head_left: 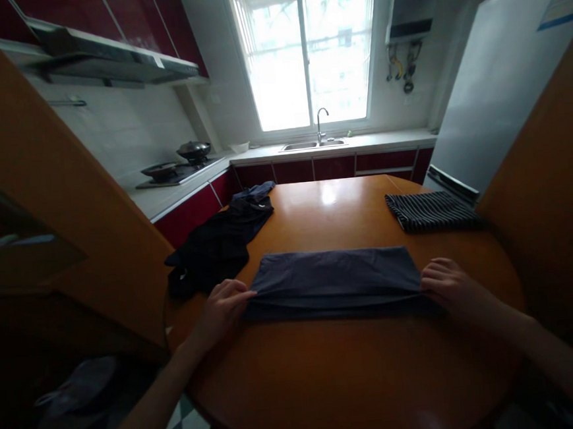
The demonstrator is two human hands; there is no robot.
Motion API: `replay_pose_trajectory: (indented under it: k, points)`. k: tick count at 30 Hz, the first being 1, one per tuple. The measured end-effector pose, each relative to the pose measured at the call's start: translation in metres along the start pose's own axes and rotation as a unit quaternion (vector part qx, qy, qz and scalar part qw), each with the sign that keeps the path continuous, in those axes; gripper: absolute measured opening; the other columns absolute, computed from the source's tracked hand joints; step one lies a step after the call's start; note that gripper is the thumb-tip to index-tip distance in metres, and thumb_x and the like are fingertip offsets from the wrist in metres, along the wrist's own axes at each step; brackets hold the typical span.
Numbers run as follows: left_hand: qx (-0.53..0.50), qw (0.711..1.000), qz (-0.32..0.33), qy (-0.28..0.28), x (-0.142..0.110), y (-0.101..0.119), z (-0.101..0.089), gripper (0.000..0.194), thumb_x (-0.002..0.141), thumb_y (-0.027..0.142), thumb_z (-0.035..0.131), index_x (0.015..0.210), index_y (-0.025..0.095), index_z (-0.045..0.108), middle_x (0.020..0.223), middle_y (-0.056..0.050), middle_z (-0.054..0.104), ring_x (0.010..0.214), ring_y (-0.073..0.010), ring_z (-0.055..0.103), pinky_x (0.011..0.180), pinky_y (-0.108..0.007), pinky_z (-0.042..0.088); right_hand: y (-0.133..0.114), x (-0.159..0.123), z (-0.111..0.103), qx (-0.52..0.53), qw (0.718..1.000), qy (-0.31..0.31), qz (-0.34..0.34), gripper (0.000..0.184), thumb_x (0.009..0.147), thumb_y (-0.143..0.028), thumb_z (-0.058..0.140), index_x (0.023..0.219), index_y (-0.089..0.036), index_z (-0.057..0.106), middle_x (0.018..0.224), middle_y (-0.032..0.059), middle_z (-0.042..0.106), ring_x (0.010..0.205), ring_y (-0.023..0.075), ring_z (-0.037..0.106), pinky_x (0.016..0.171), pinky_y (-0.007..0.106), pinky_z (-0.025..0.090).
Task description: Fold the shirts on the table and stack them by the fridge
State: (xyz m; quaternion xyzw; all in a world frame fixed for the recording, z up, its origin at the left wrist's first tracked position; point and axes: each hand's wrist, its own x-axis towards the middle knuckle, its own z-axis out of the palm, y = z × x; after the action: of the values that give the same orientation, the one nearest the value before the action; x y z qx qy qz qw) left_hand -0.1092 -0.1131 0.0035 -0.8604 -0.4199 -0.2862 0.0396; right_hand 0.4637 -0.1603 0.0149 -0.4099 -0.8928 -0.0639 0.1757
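A grey-blue folded garment (338,270) lies as a wide band across the wooden table (349,375). My left hand (226,302) pinches its left end, and my right hand (448,284) grips the right end. Between the two hands the upper layer's edge runs nearly straight, with a darker strip of the same cloth showing below it. Which kind of garment it is cannot be made out. The fingertips of my right hand are partly hidden behind its knuckles.
Dark crumpled clothes (219,243) lie at the table's left edge. A folded black-and-white striped cloth (432,211) rests at the right. Beyond are a counter with a sink (301,146), a stove with pans (193,150), and a fridge (494,79).
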Motion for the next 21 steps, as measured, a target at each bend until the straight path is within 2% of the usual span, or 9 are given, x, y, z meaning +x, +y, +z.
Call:
replay_pose_trajectory:
  k: [6, 8, 13, 21]
  points:
    - [-0.045, 0.998, -0.024, 0.023, 0.002, 0.002, -0.009, 0.032, 0.101, 0.043, 0.049, 0.105, 0.031, 0.079, 0.096, -0.007, 0.067, 0.088, -0.0196, 0.063, 0.077, -0.033, 0.055, 0.005, -0.006, -0.006, -0.006, 0.999, 0.032, 0.020, 0.020, 0.098, -0.025, 0.051, 0.083, -0.024, 0.064, 0.087, 0.0044, 0.067, 0.085, 0.0218, 0.061, 0.093, 0.043, 0.042]
    - [-0.055, 0.998, -0.027, 0.015, -0.002, 0.000, -0.007, 0.031, 0.100, 0.043, 0.051, 0.103, 0.031, 0.079, 0.096, -0.007, 0.066, 0.089, -0.0195, 0.063, 0.077, -0.032, 0.056, 0.005, -0.009, -0.004, -0.008, 0.999, 0.033, 0.019, 0.020, 0.097, -0.024, 0.052, 0.083, -0.024, 0.065, 0.087, 0.0044, 0.067, 0.085, 0.0218, 0.060, 0.092, 0.043, 0.043]
    - [-0.068, 0.997, -0.005, -0.029, -0.013, -0.004, 0.000, 0.025, 0.100, 0.036, 0.054, 0.107, 0.034, 0.078, 0.099, -0.006, 0.066, 0.092, -0.0184, 0.063, 0.080, -0.030, 0.055, 0.003, -0.018, 0.005, -0.011, 1.000, 0.017, 0.003, 0.021, 0.096, -0.019, 0.050, 0.088, -0.025, 0.069, 0.089, 0.0042, 0.067, 0.088, 0.0221, 0.061, 0.095, 0.044, 0.042]
    - [-0.075, 0.997, 0.017, -0.010, -0.016, -0.001, -0.004, 0.026, 0.101, 0.027, 0.054, 0.115, 0.034, 0.075, 0.101, -0.005, 0.063, 0.092, -0.0162, 0.062, 0.080, -0.027, 0.053, 0.006, -0.025, 0.004, -0.013, 0.999, 0.049, -0.012, 0.022, 0.098, -0.019, 0.051, 0.092, -0.024, 0.071, 0.090, 0.0049, 0.068, 0.088, 0.0207, 0.062, 0.094, 0.043, 0.043]
